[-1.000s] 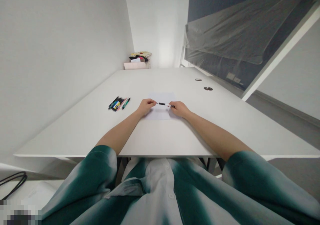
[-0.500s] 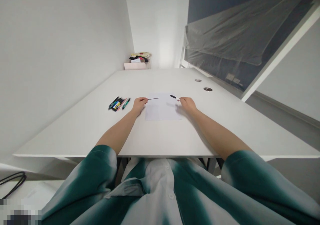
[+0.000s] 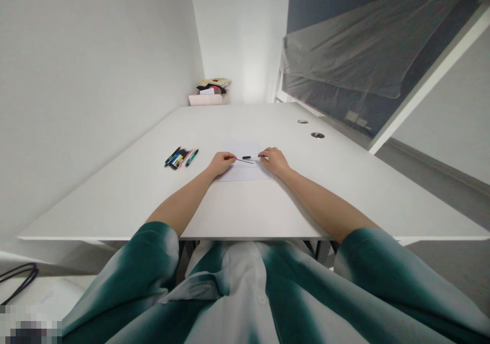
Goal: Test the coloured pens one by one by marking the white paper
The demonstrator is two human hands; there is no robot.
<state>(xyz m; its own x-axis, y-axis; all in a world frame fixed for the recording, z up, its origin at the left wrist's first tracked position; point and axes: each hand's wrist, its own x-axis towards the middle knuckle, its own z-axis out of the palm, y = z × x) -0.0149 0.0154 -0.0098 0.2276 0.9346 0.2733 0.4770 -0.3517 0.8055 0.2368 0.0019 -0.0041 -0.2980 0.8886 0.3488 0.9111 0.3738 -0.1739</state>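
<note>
A black-and-white pen body (image 3: 250,156) and a thin dark rod (image 3: 245,161) are over a white sheet (image 3: 245,175), gripped by the fingers of the right hand (image 3: 275,161) and left hand (image 3: 222,164) respectively, loose pens (image 3: 178,160) leftward on the surface (image 3: 229,209).

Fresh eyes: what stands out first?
Over the white paper at centre, the left hand holds a thin dark stick and the right hand a black-and-white pen. Coloured pens lie bunched farther left on the table. Upper right, plastic covers part of the dark board.
</note>
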